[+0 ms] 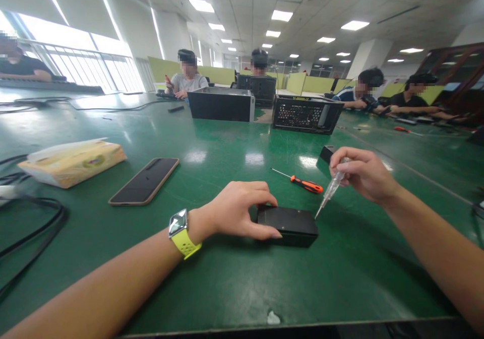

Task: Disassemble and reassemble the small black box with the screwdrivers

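A black rectangular box (293,223) lies on the green table in front of me. My left hand (245,208), with a yellow-strapped watch at the wrist, grips its left end between thumb and fingers. My right hand (359,173) is closed round the clear handle of a screwdriver (331,192). The screwdriver slants down to the left, its tip at the right end of the box; whether it sits in a screw I cannot make out. Behind the box lies another screwdriver (307,184) with an orange and black handle. A small black block (326,154) is partly hidden behind my right hand.
A phone (144,182) and a tissue pack (75,162) lie at the left, near black cables (34,243). Farther back stand a dark metal case (221,105) and a case with a perforated side (305,114). Several people sit round the table (212,288).
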Tool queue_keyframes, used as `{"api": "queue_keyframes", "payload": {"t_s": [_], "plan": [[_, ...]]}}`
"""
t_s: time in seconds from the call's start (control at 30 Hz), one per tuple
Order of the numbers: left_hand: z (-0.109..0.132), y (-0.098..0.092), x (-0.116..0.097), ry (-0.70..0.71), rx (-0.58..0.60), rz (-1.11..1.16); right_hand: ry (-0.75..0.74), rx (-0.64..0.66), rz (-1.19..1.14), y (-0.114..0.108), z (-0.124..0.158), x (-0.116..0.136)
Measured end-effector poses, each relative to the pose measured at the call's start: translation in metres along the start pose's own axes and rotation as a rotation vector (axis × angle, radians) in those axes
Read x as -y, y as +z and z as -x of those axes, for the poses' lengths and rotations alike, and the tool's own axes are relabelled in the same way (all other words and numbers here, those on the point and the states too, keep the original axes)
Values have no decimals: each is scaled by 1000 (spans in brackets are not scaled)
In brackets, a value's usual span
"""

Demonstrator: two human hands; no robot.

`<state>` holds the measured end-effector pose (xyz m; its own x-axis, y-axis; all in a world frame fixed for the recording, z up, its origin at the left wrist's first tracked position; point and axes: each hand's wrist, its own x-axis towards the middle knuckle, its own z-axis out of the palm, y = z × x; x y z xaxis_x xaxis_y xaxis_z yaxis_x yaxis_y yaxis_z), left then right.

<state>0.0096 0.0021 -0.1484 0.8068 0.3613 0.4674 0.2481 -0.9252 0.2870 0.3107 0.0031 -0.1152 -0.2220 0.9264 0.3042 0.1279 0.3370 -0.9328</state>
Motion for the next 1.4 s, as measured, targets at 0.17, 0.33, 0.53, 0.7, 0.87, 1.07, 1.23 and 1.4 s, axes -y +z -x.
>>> {"api": "queue_keyframes", "payload": {"t_s": [0.17,0.33,0.53,0.7,0.87,1.07,1.23,1.4], "plan": [[1,0,0,-5,3,15,-60,-9,-106,-4,1,5],[1,0,1,-6,6,17,-56,5,-110,-5,1,2],[0,0,0,-5,9,16,-51,66,-21,-10,-1,-4],[1,-1,0,-11,11,11,157,400,283,-38,-1,2],[1,-1,0,-18,14,9,258,491,302,-63,-2,-3],[0,-1,-1,-21,21,12,414,640,306,-66,-4,-15],[0,-2,-2,-14,13,7,491,664,250,-69,-5,-25],[1,-1,-1,-8,7,14,544,782,192,-45,-6,-34]]}}
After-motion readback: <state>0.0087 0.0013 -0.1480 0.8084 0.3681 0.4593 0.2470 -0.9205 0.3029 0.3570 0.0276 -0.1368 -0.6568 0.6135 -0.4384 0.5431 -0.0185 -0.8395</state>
